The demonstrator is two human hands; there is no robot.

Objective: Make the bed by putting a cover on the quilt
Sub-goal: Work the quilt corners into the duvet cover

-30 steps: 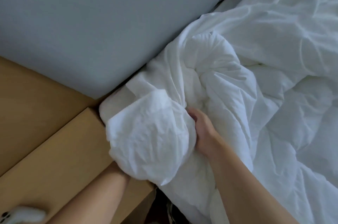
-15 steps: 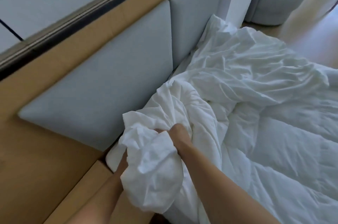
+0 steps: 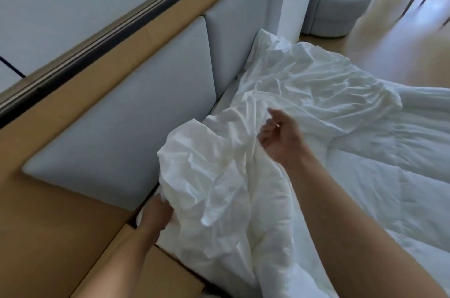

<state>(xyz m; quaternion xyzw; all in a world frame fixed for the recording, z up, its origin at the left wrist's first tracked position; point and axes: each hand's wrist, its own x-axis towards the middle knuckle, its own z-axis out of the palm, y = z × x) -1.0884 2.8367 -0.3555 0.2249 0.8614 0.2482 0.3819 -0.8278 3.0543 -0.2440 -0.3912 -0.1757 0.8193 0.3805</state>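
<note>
Thin matt cloth in the cover (image 3: 219, 176), heavily creased; puffier stitched cloth in the quilt (image 3: 389, 188). Smooth fabric on the headboard panel (image 3: 121, 139), matt light wood on the ledge (image 3: 60, 236), glossier wood on the floor (image 3: 401, 54).

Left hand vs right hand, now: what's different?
Left hand sits low by the headboard, fingers tucked into the bunched cover. Right hand is raised farther in, above the cover. Left hand appears to grip fabric, while right hand's fingers are loosely curled and hold nothing. Both are bare, with bare forearms.
</note>
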